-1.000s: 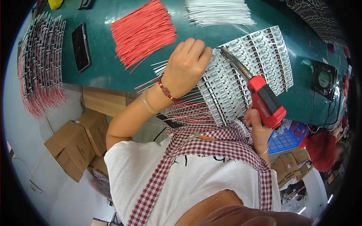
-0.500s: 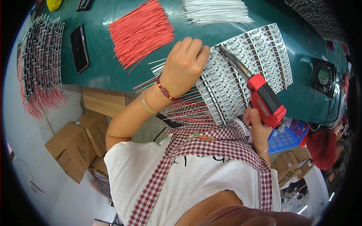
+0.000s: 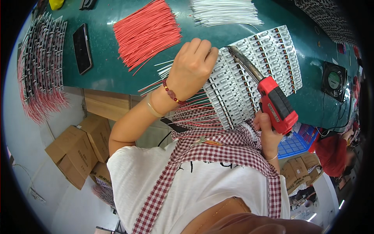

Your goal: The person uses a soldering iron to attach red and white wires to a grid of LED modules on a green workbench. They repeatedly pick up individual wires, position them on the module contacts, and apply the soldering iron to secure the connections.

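My right hand (image 3: 269, 134) grips a red and black soldering gun (image 3: 277, 105) by its handle. The gun's dark tip lies over the far left corner of a white circuit board panel (image 3: 249, 74) made of many small repeated units. Close to that tip, my left hand (image 3: 194, 64) is closed in a pinch at the panel's left edge; its fingertips hide whatever is between them. Red and white wires (image 3: 196, 113) run out from the panel's left side, over my checked apron. More white wire ends (image 3: 165, 70) poke out from behind my left wrist.
On the green table (image 3: 103, 50) lie a bundle of red wires (image 3: 148, 33), a bundle of white wires (image 3: 226, 12) and a phone (image 3: 82, 48). Wired boards (image 3: 43, 58) stand at the left. A black fan (image 3: 335, 80) and a blue basket (image 3: 292, 146) are at the right; cardboard boxes (image 3: 74, 154) sit below.
The soldering gun and my right hand have shifted very slightly to the right. My left hand keeps its pinch at the panel's edge.
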Demonstrator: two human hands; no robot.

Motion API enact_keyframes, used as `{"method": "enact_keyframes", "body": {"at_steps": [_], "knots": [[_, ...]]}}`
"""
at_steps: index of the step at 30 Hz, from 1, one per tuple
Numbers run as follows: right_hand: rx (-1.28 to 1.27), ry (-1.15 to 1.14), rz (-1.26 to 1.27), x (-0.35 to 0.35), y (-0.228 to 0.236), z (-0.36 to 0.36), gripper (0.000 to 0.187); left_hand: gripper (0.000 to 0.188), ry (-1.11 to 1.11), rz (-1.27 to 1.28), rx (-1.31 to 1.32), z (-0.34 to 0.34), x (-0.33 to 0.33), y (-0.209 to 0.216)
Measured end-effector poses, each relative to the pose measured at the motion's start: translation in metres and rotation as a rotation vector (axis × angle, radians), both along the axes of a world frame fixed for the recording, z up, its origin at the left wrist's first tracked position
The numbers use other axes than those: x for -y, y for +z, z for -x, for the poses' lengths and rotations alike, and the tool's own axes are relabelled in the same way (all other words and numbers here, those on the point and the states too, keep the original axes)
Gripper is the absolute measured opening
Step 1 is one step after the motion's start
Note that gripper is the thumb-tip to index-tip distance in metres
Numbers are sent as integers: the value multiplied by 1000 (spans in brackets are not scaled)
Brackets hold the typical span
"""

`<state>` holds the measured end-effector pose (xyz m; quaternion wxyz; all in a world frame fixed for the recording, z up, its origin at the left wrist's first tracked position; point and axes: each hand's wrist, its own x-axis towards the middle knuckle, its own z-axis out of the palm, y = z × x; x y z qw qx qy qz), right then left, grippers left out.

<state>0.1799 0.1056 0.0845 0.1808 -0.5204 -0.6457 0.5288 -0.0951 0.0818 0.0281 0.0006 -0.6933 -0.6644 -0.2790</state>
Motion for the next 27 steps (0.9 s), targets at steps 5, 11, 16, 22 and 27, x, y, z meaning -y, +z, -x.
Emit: {"method": "enact_keyframes", "body": {"at_steps": [5,11,16,22,27], "knots": [[-27,-72,171,-2,3,-3,26,28,-5,7,-23,0,0,0],[60,9,10,0,-13,-6,26,28,-1,14,-24,0,0,1],[6,2,-75,0,-8,3,28,27,5,28,-26,-1,1,2],[-267,-167,-25,-14,17,-3,47,28,1,45,-16,-5,-3,1],[-508,-388,-203,-58,39,-65,54,28,-6,115,-25,-20,-14,8]]}}
